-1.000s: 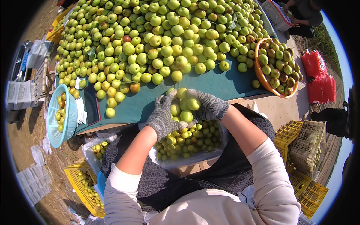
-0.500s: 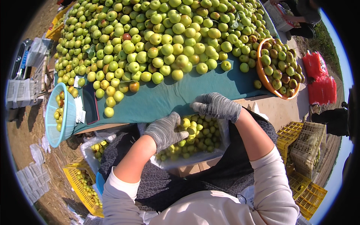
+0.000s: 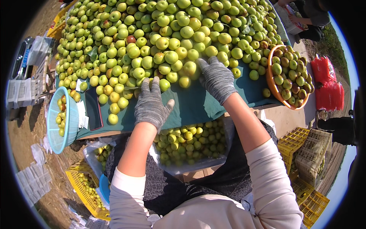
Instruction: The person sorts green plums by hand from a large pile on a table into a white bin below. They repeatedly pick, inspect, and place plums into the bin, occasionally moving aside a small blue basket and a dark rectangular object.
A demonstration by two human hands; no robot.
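Observation:
A large pile of small round green-yellow fruits, jujubes by their look [image 3: 164,42], covers the far part of a table spread with teal cloth [image 3: 183,105]. My left hand [image 3: 151,105], in a grey knit glove, lies at the pile's front edge. Its fingers are spread, with the tips against the nearest fruits. Farther right, my gloved right hand [image 3: 218,79] reaches to the pile's front with stretched fingers touching fruits. Neither hand grips a fruit that I can see. Below the table edge, between my legs, a plastic-lined box [image 3: 187,168] holds many more of the fruits.
At left hangs a light blue basket [image 3: 70,128] beside a dark flat tray or device [image 3: 93,107]. An orange basket [image 3: 271,78] of browner fruits sits at right. Yellow crates [image 3: 82,198], a pale crate [image 3: 314,152] and red bags [image 3: 329,93] surround the table. Another person [image 3: 310,17] is at upper right.
Both hands have moved forward from above the lined box to the pile's front edge, and have spread open. The view has shifted slightly.

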